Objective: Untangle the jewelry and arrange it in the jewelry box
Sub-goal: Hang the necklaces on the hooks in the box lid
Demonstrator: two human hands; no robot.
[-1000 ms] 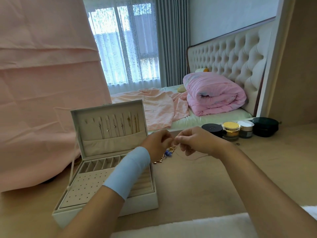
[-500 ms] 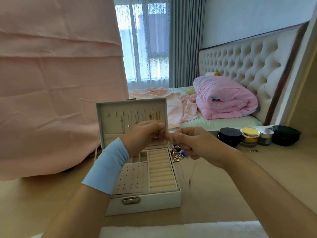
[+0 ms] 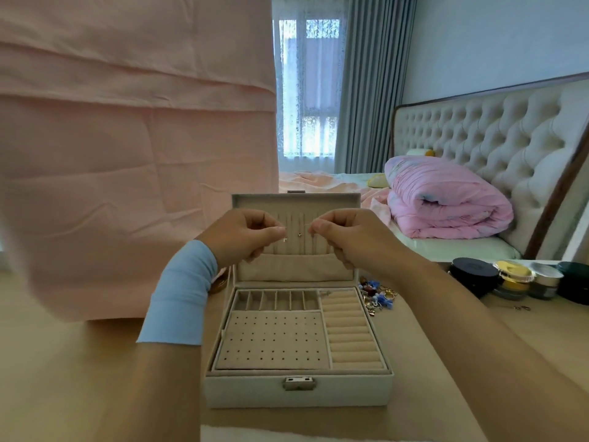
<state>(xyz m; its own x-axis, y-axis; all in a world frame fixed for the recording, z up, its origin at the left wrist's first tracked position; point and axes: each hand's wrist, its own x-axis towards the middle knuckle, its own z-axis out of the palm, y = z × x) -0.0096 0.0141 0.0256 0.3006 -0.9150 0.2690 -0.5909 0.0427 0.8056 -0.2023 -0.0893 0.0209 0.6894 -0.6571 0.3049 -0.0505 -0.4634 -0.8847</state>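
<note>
- While both hands are raised in front of the upright lid (image 3: 296, 200) of the jewelry box (image 3: 298, 389), a very fine necklace (image 3: 285, 239) is stretched between them. It is almost too thin to see, with a small pale pendant hanging just below the left fingertips.
- The left hand (image 3: 242, 237), with a blue wristband (image 3: 180, 298) on its wrist, pinches one end between thumb and curled fingers. The right hand (image 3: 347, 240) pinches the other end the same way.
- The box is pale grey and stands open near the front edge of the table (image 3: 79, 378). It holds a beige lining, a row of small slots at the back, a dotted earring panel at the left and ring rolls at the right.
- A tangled pile of jewelry (image 3: 377, 296), gold with blue bits, lies on the table just beside the box's right rear corner.
- Cosmetic jars (image 3: 513, 279) stand toward the table's right rear edge.
- Half a second earlier the two hands were nearly touching, with the chain hanging down over the table right of the box. Now they are apart and level before the lid, and the box sits centred in view.
</note>
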